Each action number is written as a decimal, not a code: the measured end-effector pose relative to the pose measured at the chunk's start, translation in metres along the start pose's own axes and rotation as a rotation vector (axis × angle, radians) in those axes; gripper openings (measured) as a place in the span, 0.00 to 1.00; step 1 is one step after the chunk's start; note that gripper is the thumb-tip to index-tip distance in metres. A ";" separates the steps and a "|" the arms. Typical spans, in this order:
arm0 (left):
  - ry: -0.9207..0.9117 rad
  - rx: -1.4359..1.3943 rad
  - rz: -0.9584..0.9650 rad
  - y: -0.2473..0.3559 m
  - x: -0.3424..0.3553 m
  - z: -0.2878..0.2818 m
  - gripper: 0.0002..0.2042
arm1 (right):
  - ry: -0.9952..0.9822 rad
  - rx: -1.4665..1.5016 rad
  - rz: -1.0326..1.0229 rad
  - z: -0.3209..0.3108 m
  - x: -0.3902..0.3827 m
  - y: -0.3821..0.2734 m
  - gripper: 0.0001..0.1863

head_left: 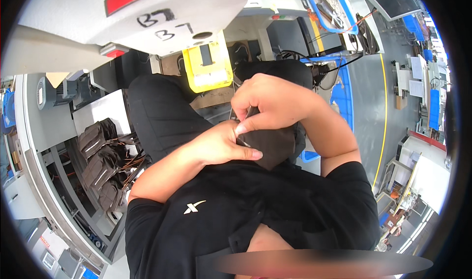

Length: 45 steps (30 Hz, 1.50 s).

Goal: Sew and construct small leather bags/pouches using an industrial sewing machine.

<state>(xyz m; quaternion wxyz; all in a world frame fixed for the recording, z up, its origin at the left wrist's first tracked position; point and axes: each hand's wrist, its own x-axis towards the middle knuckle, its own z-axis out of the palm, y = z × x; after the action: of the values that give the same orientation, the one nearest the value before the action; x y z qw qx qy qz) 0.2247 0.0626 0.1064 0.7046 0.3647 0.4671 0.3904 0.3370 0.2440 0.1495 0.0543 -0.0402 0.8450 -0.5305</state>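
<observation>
Pinching together on the left edge of a dark brown bag [273,146], the two hands nearly touch: the left hand [221,144] lays its thumb over the cloth, its fingers partly hidden, and the right hand [270,104] brings thumb and bent fingers together just beyond. Whether the right tips have a fold or a cord is too small to tell. The bag lies over the lap, close to the shirt [221,190], probably so the body backs it while the left hand steadies that edge.

More dark bags [101,161] are piled left of the left leg [169,114], cords trailing toward it, seemingly placed within easy reach. A yellow bin [223,62] stands past the knees, its near rim not far from the right knuckles, so forward room looks tight. Farther off, a white machine [93,23] overhangs the far left. A blue crate [344,89] bounds the right, with open grey floor [366,102] beyond; the left elbow has less room, with the pile beside it.
</observation>
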 end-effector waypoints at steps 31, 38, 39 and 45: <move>0.319 0.815 0.603 0.052 -0.043 -0.047 0.07 | -0.175 0.121 0.256 0.022 0.010 -0.018 0.27; 0.334 0.802 0.627 0.050 -0.042 -0.052 0.07 | -0.083 0.116 0.156 0.024 0.009 -0.018 0.23; 0.331 0.804 0.625 0.051 -0.043 -0.052 0.07 | -0.104 0.087 0.165 0.023 0.010 -0.019 0.21; 0.362 0.802 0.557 0.054 -0.048 -0.058 0.09 | 0.142 0.221 0.153 0.014 -0.001 -0.019 0.11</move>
<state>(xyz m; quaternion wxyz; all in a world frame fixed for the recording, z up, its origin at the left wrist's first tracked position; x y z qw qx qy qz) 0.1466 0.0519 0.1541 0.2868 0.6432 0.5795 0.4100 0.3400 0.2232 0.1611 0.0386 0.0683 0.7839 -0.6159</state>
